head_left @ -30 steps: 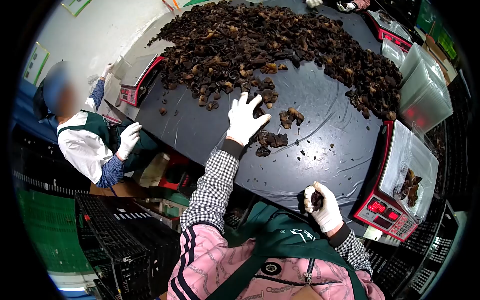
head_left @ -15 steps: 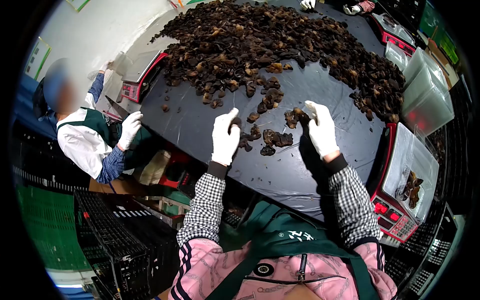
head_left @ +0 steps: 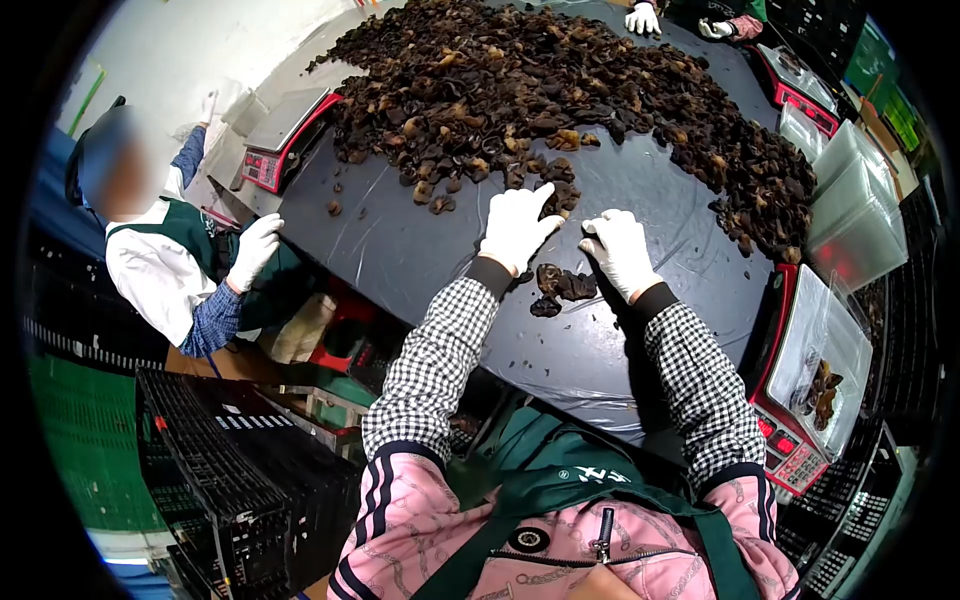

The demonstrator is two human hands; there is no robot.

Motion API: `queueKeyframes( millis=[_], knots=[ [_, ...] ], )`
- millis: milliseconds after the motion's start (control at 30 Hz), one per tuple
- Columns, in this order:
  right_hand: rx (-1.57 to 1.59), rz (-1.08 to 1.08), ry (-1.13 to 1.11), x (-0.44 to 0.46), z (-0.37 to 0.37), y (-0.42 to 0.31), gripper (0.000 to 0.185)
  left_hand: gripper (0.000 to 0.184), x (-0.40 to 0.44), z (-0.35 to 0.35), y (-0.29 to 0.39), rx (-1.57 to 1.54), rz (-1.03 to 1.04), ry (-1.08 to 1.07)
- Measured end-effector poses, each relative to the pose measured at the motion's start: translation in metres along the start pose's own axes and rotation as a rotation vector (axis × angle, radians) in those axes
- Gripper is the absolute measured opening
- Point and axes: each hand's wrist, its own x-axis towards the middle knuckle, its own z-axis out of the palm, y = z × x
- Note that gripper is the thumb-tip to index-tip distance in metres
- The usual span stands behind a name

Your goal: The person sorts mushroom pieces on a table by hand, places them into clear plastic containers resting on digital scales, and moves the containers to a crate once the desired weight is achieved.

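My left hand, in a white glove, reaches over the table with thumb and forefinger apart. Beside its fingertips lie pieces of dark wood ear mushroom, and more are partly covered by the hand. My right hand, also gloved in white, is a short way to the right. Its fingers are curled inward, thumb close to forefinger; what they hold, if anything, is hidden. Just below and between the hands sits a small cluster of wood ear. Behind them spreads a large heap of wood ear.
A red scale at right bears a clear tub with some wood ear. Stacked clear tubs stand behind it. Another scale is at left, near a co-worker. Other gloved hands show at the far edge. Black crates stand lower left.
My left hand has moved right and forward; my right hand has moved slightly left and its fingers have curled. The piece beside my right hand no longer shows.
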Motion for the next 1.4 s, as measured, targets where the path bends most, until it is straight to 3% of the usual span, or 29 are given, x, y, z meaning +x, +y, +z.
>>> queueKeyframes(
  millis=[167, 267, 367, 400, 467, 533, 600, 633, 700, 800, 867, 900, 1100, 1400],
  knots=[
    [-0.161, 0.029, 0.005, 0.001, 0.003, 0.003, 0.013, 0.017, -0.006, 0.019, -0.031, -0.161, 0.022, 0.287],
    [-0.098, 0.063, 0.063, -0.002, 0.004, 0.002, 0.013, 0.017, -0.035, -0.002, -0.041, -0.361, -0.164, 0.305],
    [0.166, 0.112, 0.137, -0.004, -0.002, -0.013, 0.015, 0.017, -0.073, -0.008, -0.065, -0.351, -0.116, 0.394],
    [0.283, 0.131, 0.157, -0.007, -0.005, -0.024, 0.016, 0.018, -0.084, -0.006, -0.073, -0.374, -0.157, 0.314],
    [0.348, 0.097, 0.109, -0.012, -0.006, -0.041, 0.016, 0.017, -0.095, -0.02, -0.056, -0.421, -0.036, 0.344],
    [0.37, -0.038, 0.063, -0.014, -0.008, -0.053, 0.019, 0.025, -0.101, -0.018, -0.05, -0.572, -0.076, 0.288],
    [0.344, 0.012, -0.132, -0.018, -0.022, -0.071, 0.037, 0.036, -0.1, -0.018, -0.044, -0.719, -0.102, 0.204],
    [0.302, -0.033, -0.111, -0.023, -0.021, -0.077, 0.044, 0.022, -0.097, -0.029, -0.034, -0.6, -0.064, 0.154],
    [0.162, -0.121, -0.154, -0.032, -0.022, -0.082, 0.065, 0.031, -0.094, -0.035, -0.026, -0.564, -0.049, 0.115],
    [0.037, -0.175, -0.147, -0.037, -0.015, -0.08, 0.065, 0.058, -0.084, -0.045, -0.012, -0.479, 0.12, 0.031],
    [-0.016, -0.217, -0.134, -0.035, -0.012, -0.08, 0.054, 0.055, -0.084, -0.036, -0.016, -0.254, 0.283, 0.078],
    [-0.039, -0.23, -0.153, -0.034, -0.009, -0.08, 0.051, 0.047, -0.085, -0.04, -0.013, -0.265, 0.239, 0.02],
    [-0.104, -0.386, -0.166, -0.028, 0.0, -0.082, 0.016, 0.04, -0.104, -0.037, -0.002, -0.092, 0.254, 0.134],
    [-0.038, -0.347, -0.245, -0.025, 0.006, -0.076, 0.016, 0.021, -0.099, -0.024, 0.002, 0.029, 0.127, 0.109]
  ],
)
